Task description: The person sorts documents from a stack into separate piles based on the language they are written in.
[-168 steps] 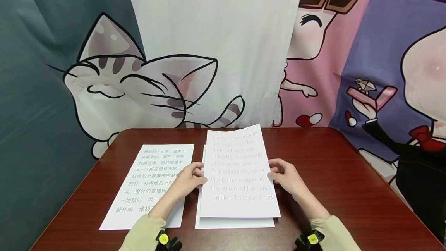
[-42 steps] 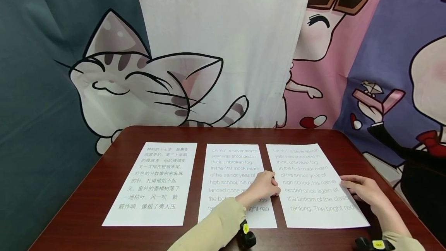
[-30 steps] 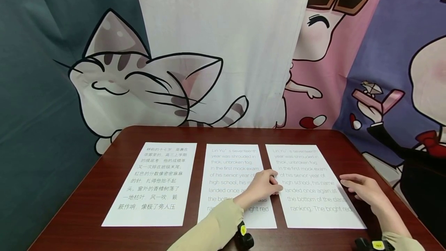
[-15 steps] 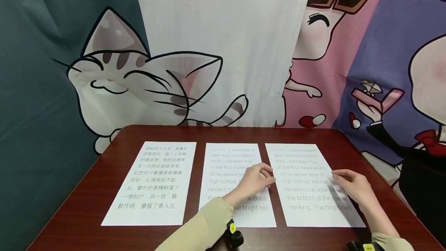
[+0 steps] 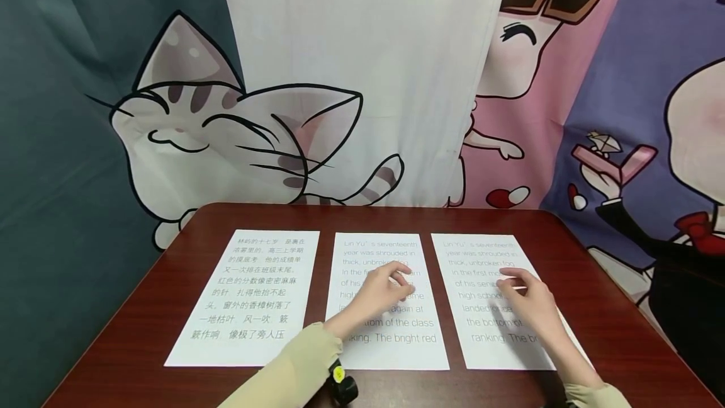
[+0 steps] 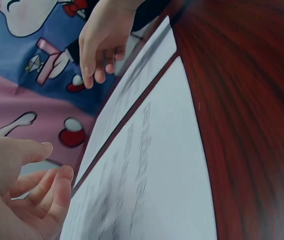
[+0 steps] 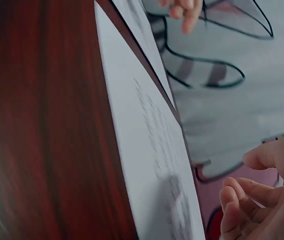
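Three printed sheets of paper lie side by side on the dark red wooden table [image 5: 141, 332]. The left sheet [image 5: 238, 351] bears Chinese text; the middle sheet [image 5: 396, 354] and the right sheet [image 5: 493, 357] bear the same English text. My left hand [image 5: 381, 291] hovers over the middle sheet, fingers loosely bent and holding nothing. Above the right sheet is my right hand [image 5: 531, 304], also holding nothing, its shadow falling on the print. Both wrist views show a gap between thumb and fingers, as at the left thumb [image 6: 37, 150] and right thumb [image 7: 262, 156].
Behind the table hangs a cloth backdrop [image 5: 362, 30] printed with a cartoon cat [image 5: 170, 143] and figures. A small black device [image 5: 342, 388] is strapped on the left wrist. Narrow strips of bare table separate the sheets.
Earlier both hands held a sheet over the middle one; it then lay at the right. Since half a second ago, both hands have left the right sheet's edges, moving left and up.
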The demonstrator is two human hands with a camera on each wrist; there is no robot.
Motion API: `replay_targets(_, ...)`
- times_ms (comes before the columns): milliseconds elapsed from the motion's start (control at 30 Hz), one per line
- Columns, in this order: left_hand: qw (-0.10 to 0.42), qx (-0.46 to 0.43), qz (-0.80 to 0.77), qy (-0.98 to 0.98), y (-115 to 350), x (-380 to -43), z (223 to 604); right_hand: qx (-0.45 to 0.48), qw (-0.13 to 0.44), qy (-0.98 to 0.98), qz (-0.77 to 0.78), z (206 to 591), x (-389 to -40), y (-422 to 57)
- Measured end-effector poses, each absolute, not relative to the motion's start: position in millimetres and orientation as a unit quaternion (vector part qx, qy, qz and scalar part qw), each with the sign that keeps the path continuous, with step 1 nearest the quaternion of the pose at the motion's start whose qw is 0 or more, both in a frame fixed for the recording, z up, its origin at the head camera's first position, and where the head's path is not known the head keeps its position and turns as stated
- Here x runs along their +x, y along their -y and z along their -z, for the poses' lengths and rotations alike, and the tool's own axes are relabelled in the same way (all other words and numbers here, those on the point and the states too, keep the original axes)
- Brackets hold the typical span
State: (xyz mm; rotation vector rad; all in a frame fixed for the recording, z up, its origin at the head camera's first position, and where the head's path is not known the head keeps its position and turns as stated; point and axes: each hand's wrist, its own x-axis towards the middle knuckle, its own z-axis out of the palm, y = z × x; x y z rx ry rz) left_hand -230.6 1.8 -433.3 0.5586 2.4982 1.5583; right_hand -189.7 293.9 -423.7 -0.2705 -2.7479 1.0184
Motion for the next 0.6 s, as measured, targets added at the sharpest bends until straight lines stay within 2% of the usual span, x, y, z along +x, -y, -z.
replay_targets(300, 0.031, 0.162, -0.467, -0.869, 50.8, -223.7, 425.9, -0.056, 0.089, 0.929, -0.356, 427.7, -188.4, -255.3)
replay_targets(600, -0.010, 0.127, -0.425, -0.896, 83.1, -215.5, 430.2, -0.025, 0.076, 0.935, -0.344, 434.1, -187.0, -229.3)
